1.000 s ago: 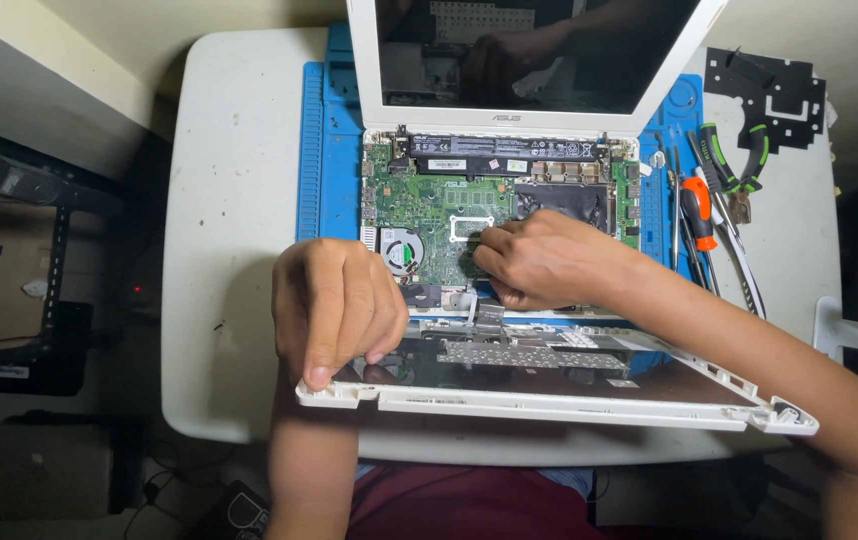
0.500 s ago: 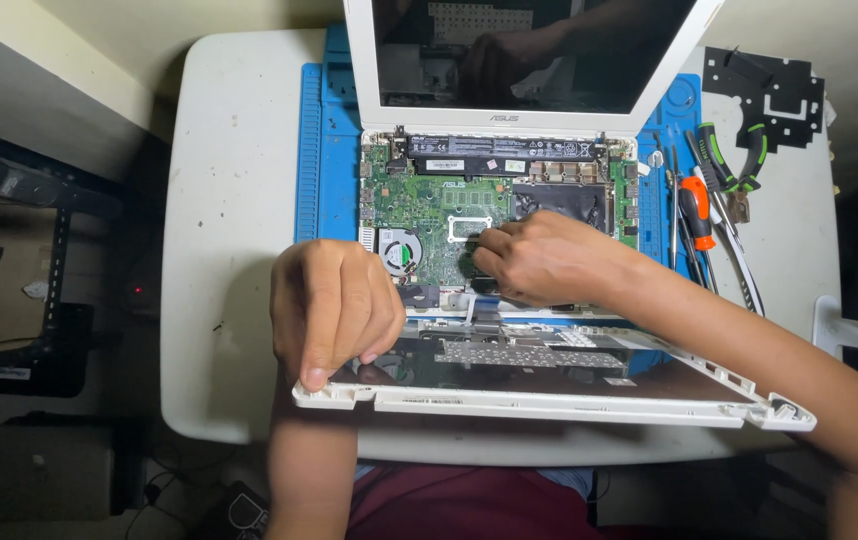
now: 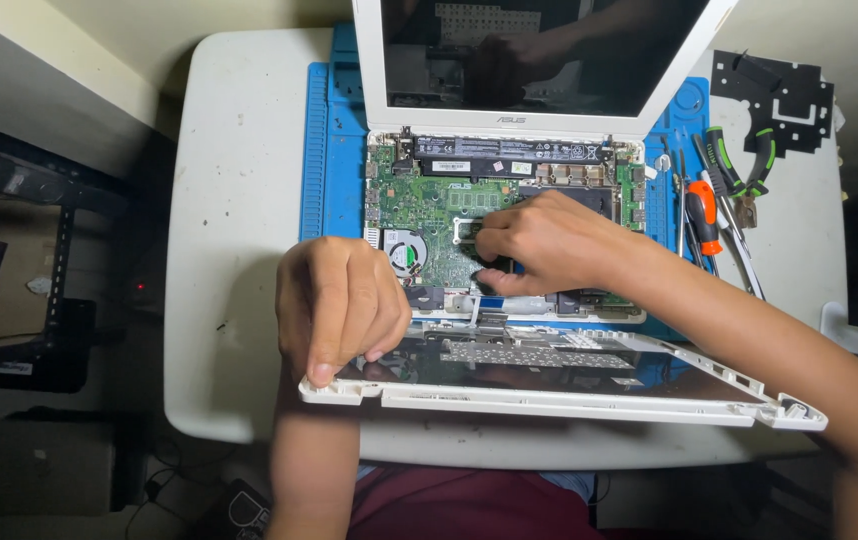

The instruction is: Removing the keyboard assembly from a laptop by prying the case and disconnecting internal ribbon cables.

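Right now the white plastic laptop keyboard cover (image 3: 589, 385) is lifted off the base and tipped toward the person, its near edge hanging over the front of the white table (image 3: 239, 200), while the opened white laptop base with its green circuit board (image 3: 449, 205) lies flat on a blue ribbed work mat (image 3: 334, 140). The left hand (image 3: 341, 305) props the cover's left corner, fingers curled over the rim and pinching it, thumb side hidden underneath. The right hand (image 3: 539, 240) reaches over the cover into the base, fingers drawn narrow together at the board just right of the small round cooling fan (image 3: 406, 252); whatever they pinch is hidden (a small connector or ribbon end seems likely, since a pale flat ribbon (image 3: 474, 305) runs between cover and board just below). The dark laptop screen (image 3: 539, 50) stands open behind. To the right lie an orange-handled screwdriver (image 3: 702, 212), green-handled pliers (image 3: 749, 165) and a black metal bracket plate (image 3: 774, 90).

The step in hand looks like work on the cable link between cover and board. My judgement is that the next move calls for a gentle, square pull or press at the connector, with the left hand keeping the cover steady so the ribbon is not strained.
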